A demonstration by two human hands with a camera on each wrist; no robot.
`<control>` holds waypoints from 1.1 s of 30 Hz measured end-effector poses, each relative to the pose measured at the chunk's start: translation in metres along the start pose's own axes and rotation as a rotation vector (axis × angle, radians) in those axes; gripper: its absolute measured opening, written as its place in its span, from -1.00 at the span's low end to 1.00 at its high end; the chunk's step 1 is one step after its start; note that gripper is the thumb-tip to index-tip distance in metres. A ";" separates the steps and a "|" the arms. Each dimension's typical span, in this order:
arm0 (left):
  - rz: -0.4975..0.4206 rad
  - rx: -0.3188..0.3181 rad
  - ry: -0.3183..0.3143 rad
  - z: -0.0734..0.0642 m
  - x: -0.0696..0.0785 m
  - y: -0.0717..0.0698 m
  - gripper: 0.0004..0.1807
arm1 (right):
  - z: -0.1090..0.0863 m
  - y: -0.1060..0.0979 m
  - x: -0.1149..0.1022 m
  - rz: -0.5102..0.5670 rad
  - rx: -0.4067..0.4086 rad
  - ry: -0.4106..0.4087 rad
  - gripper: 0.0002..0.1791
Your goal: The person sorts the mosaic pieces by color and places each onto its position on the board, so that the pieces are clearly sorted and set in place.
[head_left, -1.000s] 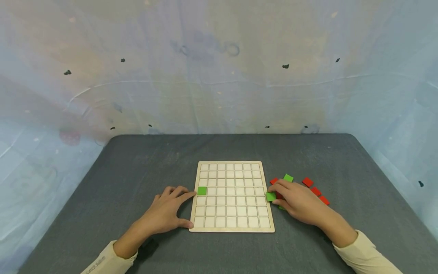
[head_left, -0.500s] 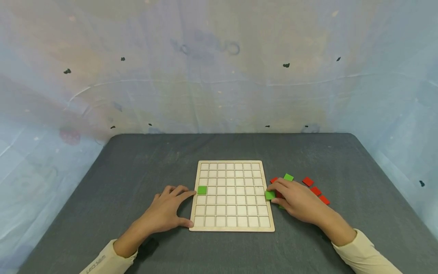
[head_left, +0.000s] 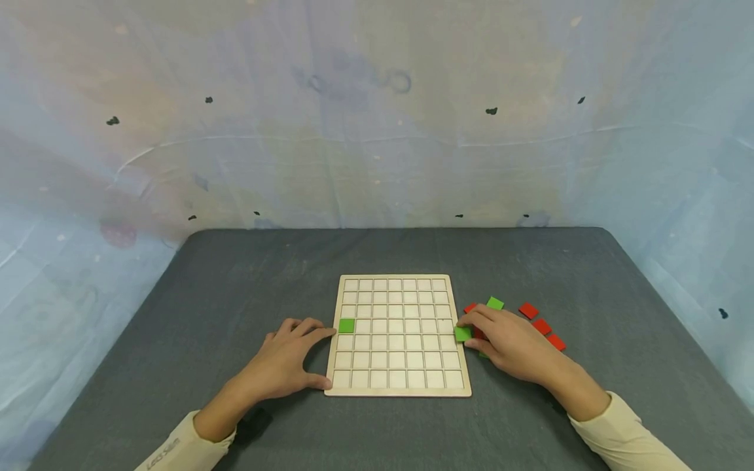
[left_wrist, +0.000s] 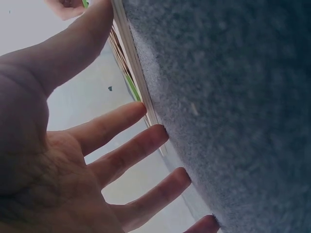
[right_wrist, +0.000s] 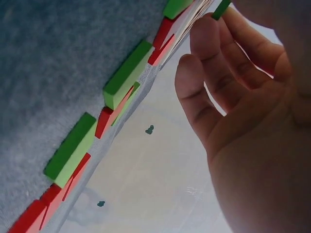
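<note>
A pale wooden grid board (head_left: 398, 394) lies on the dark table. One green square tile (head_left: 346, 326) sits in its leftmost column, in the middle row. My left hand (head_left: 281, 366) is spread, with the thumb at the board's near left corner and the index fingertip at its left edge. My right hand (head_left: 512, 343) pinches another green tile (head_left: 463, 334) between thumb and fingers; the tile overlaps the board's right edge in the head view. In the right wrist view this pinched tile (right_wrist: 221, 9) shows only as a thin green piece at the fingertips.
Loose tiles lie right of the board, partly hidden under my right hand: a green tile (head_left: 495, 303), a red tile (head_left: 470, 307) and several more red tiles (head_left: 542, 326) farther right. A pale patterned cloth (head_left: 377, 131) hangs behind the table (head_left: 265, 261).
Both hands keep nearly the same places and the same green tile stays pinched in the right hand. The whole head view has shifted very slightly.
</note>
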State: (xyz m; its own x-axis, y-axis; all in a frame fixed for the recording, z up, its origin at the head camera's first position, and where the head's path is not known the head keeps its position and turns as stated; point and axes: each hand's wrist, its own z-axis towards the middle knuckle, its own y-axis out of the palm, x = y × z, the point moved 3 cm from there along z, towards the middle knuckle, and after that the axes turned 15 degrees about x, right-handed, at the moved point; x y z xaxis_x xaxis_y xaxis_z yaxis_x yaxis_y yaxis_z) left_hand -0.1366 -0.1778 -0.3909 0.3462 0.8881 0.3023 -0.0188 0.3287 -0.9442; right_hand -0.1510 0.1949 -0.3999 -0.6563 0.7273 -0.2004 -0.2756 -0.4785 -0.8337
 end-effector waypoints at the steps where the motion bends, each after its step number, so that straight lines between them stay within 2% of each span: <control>1: 0.001 0.000 0.001 0.000 0.000 0.000 -0.10 | 0.000 0.000 0.000 0.000 0.002 -0.003 -0.66; 10: 0.001 -0.010 0.001 0.000 0.003 0.000 -0.14 | 0.006 0.005 -0.004 0.002 0.012 -0.017 -0.67; 19: -0.002 -0.011 -0.014 -0.001 0.005 -0.001 -0.18 | 0.012 0.010 -0.015 -0.015 -0.032 -0.012 -0.68; 33: -0.014 -0.003 -0.013 -0.002 0.005 -0.002 -0.20 | 0.019 0.016 -0.020 0.010 -0.034 -0.040 -0.69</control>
State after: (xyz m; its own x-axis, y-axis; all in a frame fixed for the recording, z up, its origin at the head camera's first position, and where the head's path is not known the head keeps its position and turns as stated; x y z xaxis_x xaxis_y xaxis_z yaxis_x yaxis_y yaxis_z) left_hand -0.1328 -0.1744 -0.3878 0.3339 0.8878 0.3168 -0.0115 0.3399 -0.9404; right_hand -0.1551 0.1630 -0.3998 -0.6870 0.7019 -0.1883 -0.2453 -0.4679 -0.8490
